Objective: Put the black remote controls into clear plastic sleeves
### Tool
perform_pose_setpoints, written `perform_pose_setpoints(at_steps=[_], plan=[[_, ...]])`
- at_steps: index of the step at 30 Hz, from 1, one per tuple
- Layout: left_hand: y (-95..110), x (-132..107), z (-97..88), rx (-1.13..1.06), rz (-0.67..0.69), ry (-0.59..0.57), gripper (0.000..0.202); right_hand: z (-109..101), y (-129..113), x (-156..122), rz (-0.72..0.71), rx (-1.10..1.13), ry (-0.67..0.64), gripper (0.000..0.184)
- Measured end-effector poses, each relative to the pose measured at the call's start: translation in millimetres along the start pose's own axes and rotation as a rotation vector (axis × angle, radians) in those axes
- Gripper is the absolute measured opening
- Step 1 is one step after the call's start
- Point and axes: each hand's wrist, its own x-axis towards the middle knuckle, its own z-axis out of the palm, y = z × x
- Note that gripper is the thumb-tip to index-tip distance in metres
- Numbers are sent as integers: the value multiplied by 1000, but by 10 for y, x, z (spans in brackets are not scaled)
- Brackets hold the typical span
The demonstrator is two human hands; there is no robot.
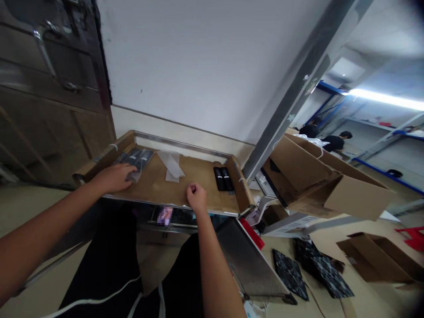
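Clear-bagged dark items (143, 160), several: on the worktop, left of the frame's middle, lying side by side; pale labels on some. Left hand (119, 177): over their near end, touching; fingers partly extended and loosely bent; whether they grip the plastic, cannot tell.

Clear plastic bags (172, 167), flat, overlapping crosswise: centre of the worktop, between the two groups of dark goods. Right hand (196, 197): near edge of the worktop, just below and right of these bags; fingers curled inward, thumb close to them; whether anything is pinched inside, cannot tell.

Black slim items (223, 179), two, each with a small pale label: right end of the worktop, side by side, well apart from the left group.

Worktop (159, 187): brown cardboard surface, raised cardboard sides at both ends, against a white wall (198, 66).

Below its near edge: one blurred pinkish item (165, 216).

Right of frame: open cardboard box (304, 165), large; second cardboard box (387, 258), lower right; black patterned pieces (289, 271), on the floor.

Upper left: door with metal handle (46, 55). Far right background: two people (332, 142), dark tops.
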Motion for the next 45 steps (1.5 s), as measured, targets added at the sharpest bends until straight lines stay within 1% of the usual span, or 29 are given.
perform_pose_setpoints(at_steps=[2, 3, 6, 7, 8, 9, 10, 12, 13, 14, 15, 16, 17, 18, 19, 20, 22, 25, 29, 33, 38, 41, 43, 45], plan=[[33, -43, 9, 186, -22, -95, 28, -3, 3, -5, 3, -9, -3, 14], [34, -65, -2, 255, -39, -163, 26, -3, 3, -8, 2, -16, -5, 14], [32, -114, -101, 262, -117, -320, 17, 3, -11, -8, -4, -52, -4, 14], [48, -116, -148, 249, -127, -337, 16, 8, -20, -6, -2, -68, -3, 14], [77, -106, -191, 242, -120, -316, 16, 15, -30, -4, 2, -83, -1, 14], [120, -83, -222, 237, -96, -252, 18, 23, -40, -2, 7, -98, 0, 14], [174, -48, -233, 229, -61, -152, 23, 30, -50, -2, 13, -110, -1, 14], [299, 47, -168, 172, 51, 53, 34, 32, -60, -3, 34, -140, 17, 16], [363, 99, -89, 124, 110, 122, 39, 22, -56, -4, 47, -167, 59, 16], [422, 147, 18, 73, 152, 151, 42, 2, -44, -3, 60, -205, 129, 16], [475, 187, 145, 26, 167, 147, 42, -30, -22, 0, 78, -258, 219, 20], [520, 217, 281, -12, 146, 127, 40, -74, 11, 7, 101, -323, 319, 28], [557, 236, 415, -26, 89, 107, 38, -127, 52, 18, 125, -395, 409, 39], [586, 244, 535, -18, 24, 111, 36, -188, 102, 34, 149, -468, 463, 49], [606, 243, 635, -2, -26, 118, 35, -251, 155, 55, 168, -536, 478, 55], [618, 238, 709, 17, -60, 129, 34, -314, 210, 81, 177, -592, 453, 58], [621, 222, 788, 24, -78, 154, 32, -419, 306, 144, 186, -665, 365, 58], [596, 210, 800, -25, -63, 191, 26, -492, 389, 260, 195, -721, 289, 52], [589, 196, 798, -40, 6, 277, 19, -455, 414, 413, 226, -764, 283, 38], [612, 182, 816, -37, 49, 343, 14, -410, 443, 510, 277, -732, 286, 37], [634, 182, 800, -60, 58, 327, 14, -462, 467, 536, 316, -603, 244, 43], [657, 173, 772, -66, 60, 317, 15, -488, 436, 515, 325, -556, 202, 41], [666, 164, 761, -71, 60, 319, 15, -485, 403, 492, 306, -553, 200, 40], [668, 160, 760, -91, 65, 319, 15, -471, 372, 468, 249, -554, 203, 40]])
